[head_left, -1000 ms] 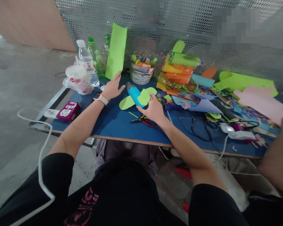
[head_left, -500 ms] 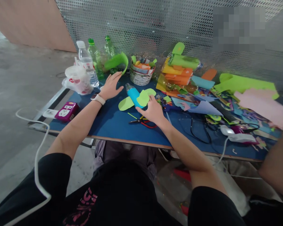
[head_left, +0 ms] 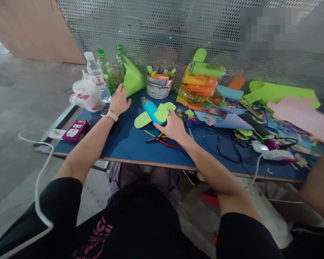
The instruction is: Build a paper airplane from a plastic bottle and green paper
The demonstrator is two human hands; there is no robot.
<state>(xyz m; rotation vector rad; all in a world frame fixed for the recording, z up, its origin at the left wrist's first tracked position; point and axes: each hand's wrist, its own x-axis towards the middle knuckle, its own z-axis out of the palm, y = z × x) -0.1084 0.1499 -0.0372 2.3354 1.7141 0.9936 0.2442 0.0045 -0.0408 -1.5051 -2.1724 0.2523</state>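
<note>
My left hand point(head_left: 120, 101) is open beside a sheet of green paper point(head_left: 135, 80), its fingertips close to the sheet's left edge; I cannot tell whether they touch. The sheet leans against green plastic bottles point(head_left: 104, 68). On the table, my right hand point(head_left: 175, 126) holds the near end of a small plastic bottle wrapped in blue paper point(head_left: 150, 109), thumb on one side and fingers on the other. Rounded light-green paper pieces point(head_left: 142, 120) stick out from that bottle like wings. Scissors with red handles point(head_left: 158, 139) lie just below it.
A woven basket of paper scraps point(head_left: 159, 88) stands at the back. Paper-wrapped bottles point(head_left: 207, 69) and coloured scraps are heaped to the right. On the left are a water bottle point(head_left: 97, 77), a bagged cup point(head_left: 86, 93) and a purple power socket point(head_left: 76, 131). Another person's arm point(head_left: 320, 176) is at far right.
The green paper, curled in the air before, has come down and leans by the bottles. My left hand has drawn slightly left. My right hand stays on the blue-wrapped bottle.
</note>
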